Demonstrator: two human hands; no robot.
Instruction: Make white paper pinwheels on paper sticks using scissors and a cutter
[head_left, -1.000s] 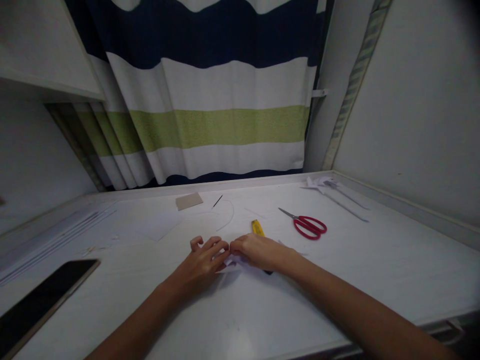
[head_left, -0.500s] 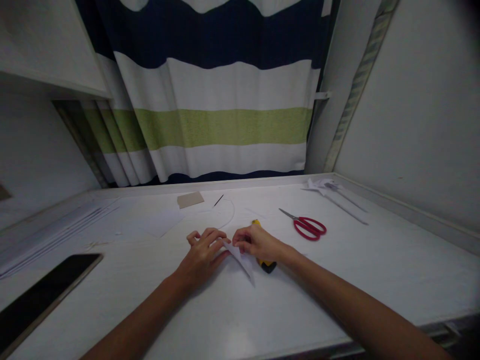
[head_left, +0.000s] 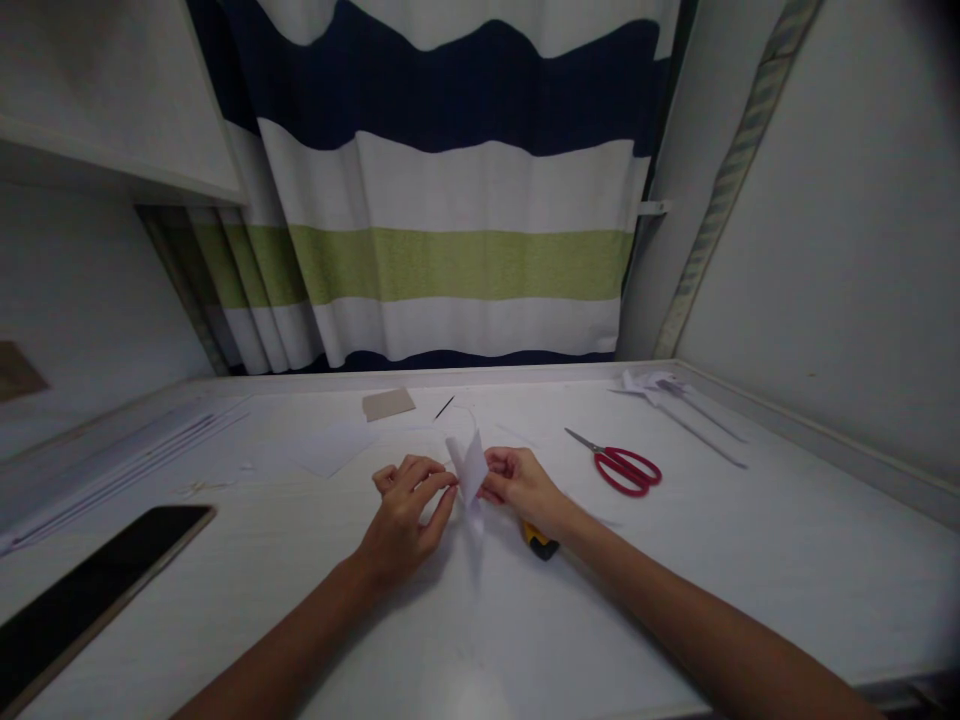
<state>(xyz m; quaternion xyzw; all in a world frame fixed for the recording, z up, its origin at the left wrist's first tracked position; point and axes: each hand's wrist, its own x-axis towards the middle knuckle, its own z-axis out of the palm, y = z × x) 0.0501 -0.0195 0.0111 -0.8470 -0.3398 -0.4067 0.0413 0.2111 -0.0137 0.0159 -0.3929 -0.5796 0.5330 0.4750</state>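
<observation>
A small piece of folded white paper [head_left: 472,468] is held upright above the white table, between my two hands. My left hand [head_left: 411,510] pinches its left edge with thumb and fingertips. From the other side, the fingers of my right hand [head_left: 521,488] are closed on its right edge. Beneath my right wrist lies a yellow and black box cutter [head_left: 541,543], mostly covered by the hand. Red-handled scissors [head_left: 619,466] rest to the right of that hand, blades pointing away to the left.
A black phone [head_left: 105,590] lies at the left front. Toward the back are a beige card [head_left: 388,404], a thin dark stick [head_left: 444,407] and a flat white sheet [head_left: 330,447]. White paper pieces with long strips [head_left: 660,390] lie at the back right, before a striped curtain [head_left: 450,265].
The folded paper has swung from lying slanted toward me to standing upright and more spread. My right hand has shifted slightly right, and the view has tilted a little.
</observation>
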